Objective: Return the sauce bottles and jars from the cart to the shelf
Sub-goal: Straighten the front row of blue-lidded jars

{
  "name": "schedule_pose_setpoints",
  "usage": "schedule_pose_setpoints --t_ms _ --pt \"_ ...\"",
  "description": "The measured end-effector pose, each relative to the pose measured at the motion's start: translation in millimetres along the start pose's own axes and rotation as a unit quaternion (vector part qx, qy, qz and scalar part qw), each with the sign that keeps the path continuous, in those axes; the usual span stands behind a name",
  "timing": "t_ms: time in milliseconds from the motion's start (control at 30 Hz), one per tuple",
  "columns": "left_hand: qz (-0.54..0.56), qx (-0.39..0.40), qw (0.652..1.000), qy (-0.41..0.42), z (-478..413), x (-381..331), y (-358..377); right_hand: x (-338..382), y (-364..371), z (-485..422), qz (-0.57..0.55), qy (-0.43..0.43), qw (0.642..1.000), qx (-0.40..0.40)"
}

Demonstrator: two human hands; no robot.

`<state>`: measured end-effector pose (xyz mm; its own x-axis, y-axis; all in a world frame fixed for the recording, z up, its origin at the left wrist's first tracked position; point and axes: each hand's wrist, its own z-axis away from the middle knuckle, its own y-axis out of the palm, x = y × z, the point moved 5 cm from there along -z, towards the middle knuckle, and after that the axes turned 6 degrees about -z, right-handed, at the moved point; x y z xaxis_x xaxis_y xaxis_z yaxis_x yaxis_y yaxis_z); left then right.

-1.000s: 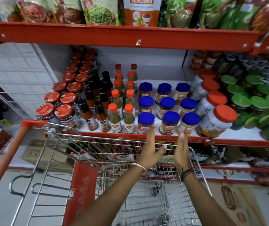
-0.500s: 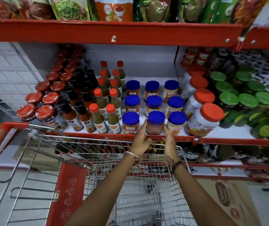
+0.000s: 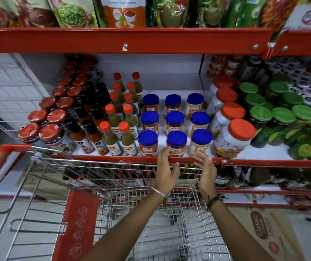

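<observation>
Both hands hovering at shelf [image 3: 102, 158] edge above cart [image 3: 86, 162]. Left hand [image 3: 165, 172] fingers open, touching front-middle jar [image 3: 176, 143]. Right hand [image 3: 205, 171] open, empty, just near right jar [image 3: 201, 141].

On the shelf [image 3: 264, 154], bottles [image 3: 111, 136] stand left of the jars [image 3: 176, 143], the cart [image 3: 113, 164] before them.
</observation>
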<state>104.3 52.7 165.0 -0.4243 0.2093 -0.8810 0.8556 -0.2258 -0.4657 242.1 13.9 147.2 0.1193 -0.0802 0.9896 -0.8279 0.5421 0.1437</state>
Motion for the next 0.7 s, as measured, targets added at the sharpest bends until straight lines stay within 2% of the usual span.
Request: schedule_pose_setpoints --t_ms 33,100,167,233,433,700 --pt "0.0 -0.006 1.0 0.014 7 -6 6 0 -8 3 -0.02 -0.023 0.999 -0.037" --pt "0.004 0.047 0.998 0.035 15 -18 26 0 -21 3 -0.051 -0.043 0.994 -0.087" --pt "0.009 0.115 0.993 0.033 13 -28 47 1 -26 -6 -0.07 -0.026 0.994 -0.085" --pt "0.017 0.15 0.989 0.005 4 -33 64 2 -24 -19 -0.076 0.005 0.996 -0.053" --pt "0.052 0.131 0.984 -0.105 -24 -25 83 5 -24 -41 -0.097 0.059 0.993 0.012" --pt "0.125 0.152 0.974 -0.115 -27 -15 80 4 -40 -43 -0.103 0.08 0.991 -0.013"
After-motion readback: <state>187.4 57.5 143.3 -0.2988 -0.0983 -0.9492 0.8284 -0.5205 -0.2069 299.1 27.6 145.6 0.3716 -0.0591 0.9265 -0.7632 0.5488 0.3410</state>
